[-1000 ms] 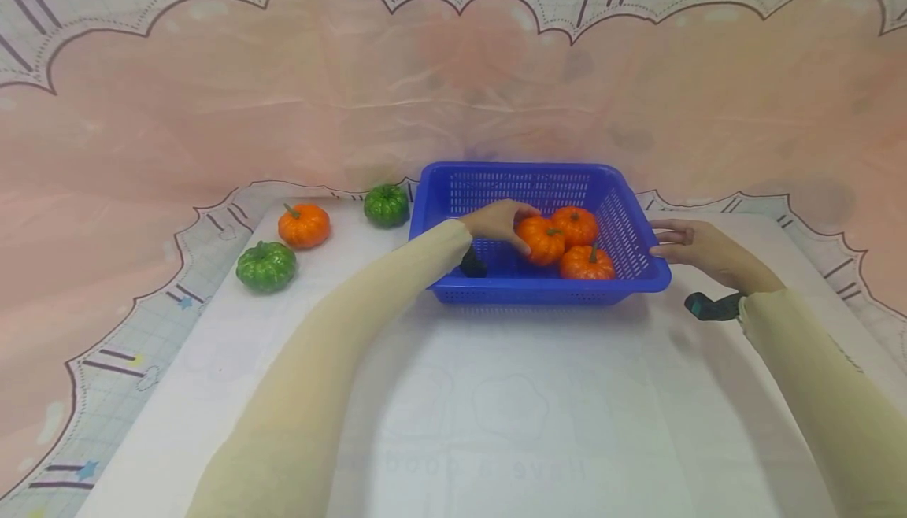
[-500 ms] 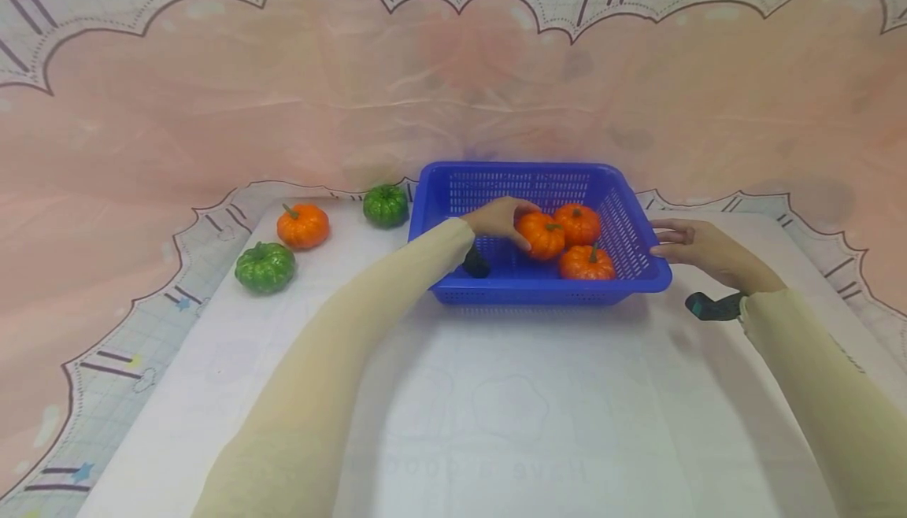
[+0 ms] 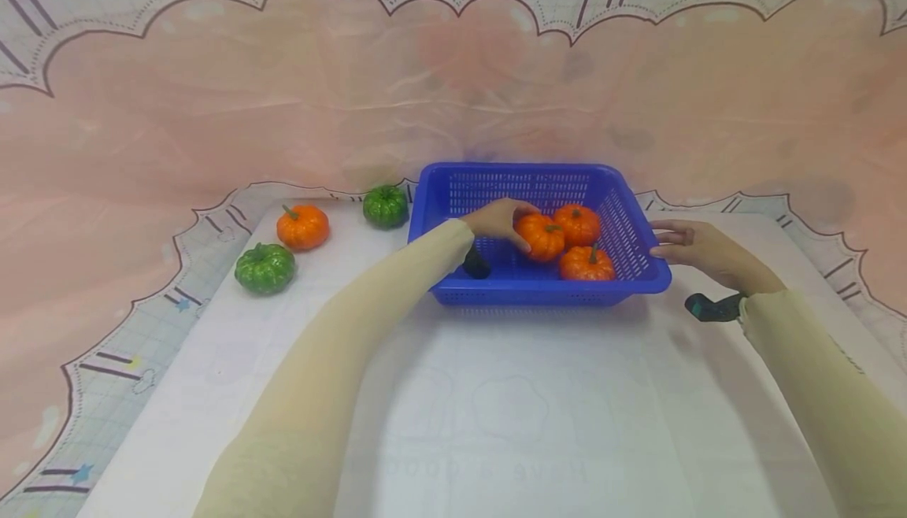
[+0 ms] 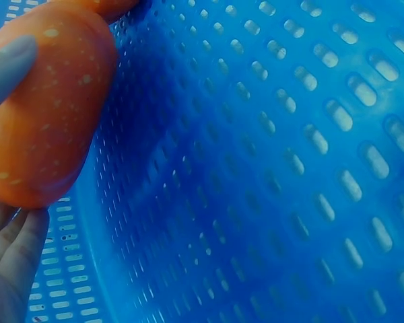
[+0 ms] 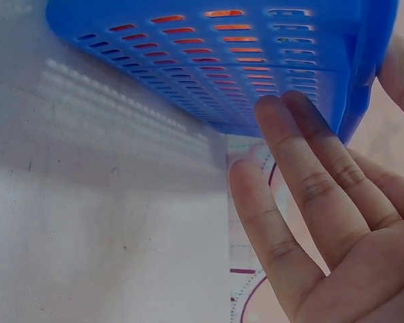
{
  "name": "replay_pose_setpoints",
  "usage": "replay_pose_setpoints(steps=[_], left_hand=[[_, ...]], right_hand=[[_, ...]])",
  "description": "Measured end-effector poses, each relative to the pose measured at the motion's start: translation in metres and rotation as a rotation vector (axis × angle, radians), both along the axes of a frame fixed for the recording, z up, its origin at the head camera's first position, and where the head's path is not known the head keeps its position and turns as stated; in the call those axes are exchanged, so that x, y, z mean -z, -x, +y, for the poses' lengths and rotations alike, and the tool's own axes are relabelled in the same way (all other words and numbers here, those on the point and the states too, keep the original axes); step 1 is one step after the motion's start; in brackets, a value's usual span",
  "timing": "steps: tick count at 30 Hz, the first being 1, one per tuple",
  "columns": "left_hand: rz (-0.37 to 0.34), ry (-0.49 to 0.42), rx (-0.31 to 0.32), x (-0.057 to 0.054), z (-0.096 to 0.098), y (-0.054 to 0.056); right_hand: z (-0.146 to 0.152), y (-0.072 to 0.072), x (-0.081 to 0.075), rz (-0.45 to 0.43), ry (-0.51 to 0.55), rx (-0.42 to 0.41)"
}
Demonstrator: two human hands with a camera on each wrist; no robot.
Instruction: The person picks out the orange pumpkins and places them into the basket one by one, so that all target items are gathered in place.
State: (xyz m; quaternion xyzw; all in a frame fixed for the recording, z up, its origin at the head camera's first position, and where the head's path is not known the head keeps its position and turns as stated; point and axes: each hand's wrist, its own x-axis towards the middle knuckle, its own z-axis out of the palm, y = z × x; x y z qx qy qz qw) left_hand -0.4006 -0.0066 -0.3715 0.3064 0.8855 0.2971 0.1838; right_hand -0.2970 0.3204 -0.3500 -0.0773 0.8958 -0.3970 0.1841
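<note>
My left hand (image 3: 499,221) reaches into a blue plastic basket (image 3: 524,291) and grips a small orange pumpkin (image 3: 542,238) between thumb and fingers. In the left wrist view, the thumb lies on one side of this pumpkin (image 4: 54,101) and the fingertips on the opposite side. Two more orange pumpkins, one behind (image 3: 579,224) and one in front (image 3: 588,264), sit against it on the right. Outside the basket's right end is my right hand (image 3: 697,249). The right wrist view has its fairly straight fingers (image 5: 310,182) by the slotted wall, with the thumb near the rim.
Left of the basket, a green pumpkin (image 3: 386,206), an orange pumpkin (image 3: 303,227) and a lighter green pumpkin (image 3: 265,268) stand on the white tabletop (image 3: 496,392). A pink patterned cloth (image 3: 453,101) hangs behind the table.
The gripped pumpkin has shifted very slightly upward, and the one behind it slightly right. Both hands stay almost where they were.
</note>
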Motion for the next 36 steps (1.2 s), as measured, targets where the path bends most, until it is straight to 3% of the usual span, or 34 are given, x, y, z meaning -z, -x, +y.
replay_pose_setpoints(steps=[15, 30, 36], left_hand=[[-0.024, -0.017, 0.049, 0.002, 0.0, -0.0024], [-0.075, -0.028, 0.05, 0.0034, -0.0023, -0.001], [-0.057, -0.001, 0.045, 0.0037, -0.0015, -0.0017]], right_hand=[[0.0002, 0.0003, 0.0009, -0.007, -0.007, 0.008], [0.0011, 0.0025, 0.002, 0.011, -0.003, -0.011], [0.0011, 0.0016, 0.0006, 0.006, -0.002, -0.007]])
